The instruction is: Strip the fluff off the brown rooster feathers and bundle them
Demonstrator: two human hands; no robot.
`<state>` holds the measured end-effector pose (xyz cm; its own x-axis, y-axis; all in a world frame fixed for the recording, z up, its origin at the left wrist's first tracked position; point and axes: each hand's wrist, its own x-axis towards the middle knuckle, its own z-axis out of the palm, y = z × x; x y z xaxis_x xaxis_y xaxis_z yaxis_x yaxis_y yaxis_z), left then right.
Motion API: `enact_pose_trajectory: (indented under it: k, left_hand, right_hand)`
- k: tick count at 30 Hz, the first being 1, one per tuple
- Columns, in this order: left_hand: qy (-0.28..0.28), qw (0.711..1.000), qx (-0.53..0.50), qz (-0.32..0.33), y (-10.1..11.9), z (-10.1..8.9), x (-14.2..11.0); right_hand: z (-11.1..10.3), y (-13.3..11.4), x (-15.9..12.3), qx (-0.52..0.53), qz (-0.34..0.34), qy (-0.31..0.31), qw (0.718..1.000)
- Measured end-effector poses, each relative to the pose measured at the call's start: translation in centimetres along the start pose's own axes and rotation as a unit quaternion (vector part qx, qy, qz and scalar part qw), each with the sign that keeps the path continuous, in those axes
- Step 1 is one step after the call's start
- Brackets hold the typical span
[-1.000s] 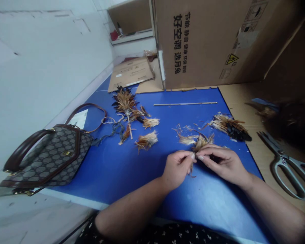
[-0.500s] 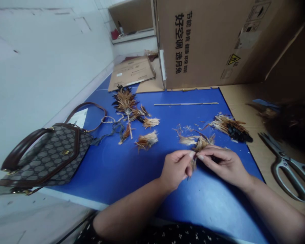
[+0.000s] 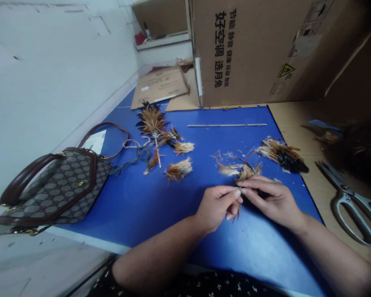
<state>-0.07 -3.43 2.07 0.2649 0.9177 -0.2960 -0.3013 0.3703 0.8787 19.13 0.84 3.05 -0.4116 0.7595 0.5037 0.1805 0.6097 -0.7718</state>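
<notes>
The feathered stick [image 3: 153, 121] left of centre looks done, the bare stick [image 3: 227, 125] above centre has no feathers, and the clump [image 3: 280, 154] at right lies loose, while left hand [image 3: 218, 208] and right hand [image 3: 270, 200] pinch a feather [image 3: 236, 214] right of centre.

Hands: two at work here, left hand [image 3: 214, 208] and right hand [image 3: 273, 200]
Feather bunches [image 3: 179, 169]: several, overlapping, exact tally tough to call
Feather duster [image 3: 153, 121]: one on the blue table [image 3: 136, 202]
Loose stick [image 3: 227, 125]: just one
Scissors [image 3: 346, 194]: one big pair
Handbag [image 3: 62, 185]: one
Tall carton [image 3: 253, 57]: one, bearing one yellow triangle [image 3: 286, 70]
</notes>
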Motion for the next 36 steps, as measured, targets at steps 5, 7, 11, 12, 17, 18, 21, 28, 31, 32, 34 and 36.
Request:
enact_pose_trajectory:
  k: [5,7,11,12,17,18,21,28,31,32,34,36]
  left_hand:
    - [-0.005,0.999,0.036,-0.006,-0.1,-0.2,-0.1]
    - [0.002,0.998,0.061,0.001,-0.1,-0.3,-0.1]
    - [0.024,0.996,0.078,0.035,-0.4,-0.4,0.1]
    - [0.032,0.995,0.078,0.050,-0.4,-0.5,0.1]
    - [0.086,0.960,0.162,0.213,0.3,-0.7,0.0]
    - [0.097,0.944,0.196,0.248,0.6,-0.7,-0.1]
    - [0.111,0.905,0.274,0.305,1.1,-0.8,-0.4]
    - [0.003,0.958,0.194,0.213,1.0,-0.9,-0.7]
    - [-0.031,0.971,0.145,0.189,1.2,-1.0,-0.6]
    - [-0.042,0.968,0.151,0.194,1.3,-1.0,-0.6]
    - [-0.064,0.957,0.189,0.212,1.7,-1.0,-0.5]
    - [-0.079,0.946,0.220,0.224,2.0,-1.1,-0.5]
  right_hand:
    - [0.0,0.5,-0.3,0.010,-0.024,-0.020,0.999]
    - [0.0,0.4,-0.3,0.017,-0.025,-0.034,0.999]
    - [-0.1,-0.2,0.0,0.016,-0.009,-0.042,0.999]
    - [-0.1,-0.3,0.0,0.009,0.002,-0.036,0.999]
    - [0.5,-0.5,-0.8,0.062,0.109,-0.066,0.990]
    - [0.7,-0.4,-1.0,0.092,0.135,-0.078,0.983]
    - [1.0,-0.6,-1.2,0.161,0.179,-0.089,0.966]
    - [0.8,-1.1,-0.7,0.204,0.179,-0.161,0.949]
    - [0.8,-0.8,-1.0,0.230,0.199,-0.153,0.940]
    - [0.8,-0.6,-1.1,0.249,0.204,-0.150,0.935]
    - [0.8,-0.4,-1.4,0.295,0.213,-0.147,0.920]
    - [0.8,-0.2,-1.6,0.333,0.225,-0.142,0.905]
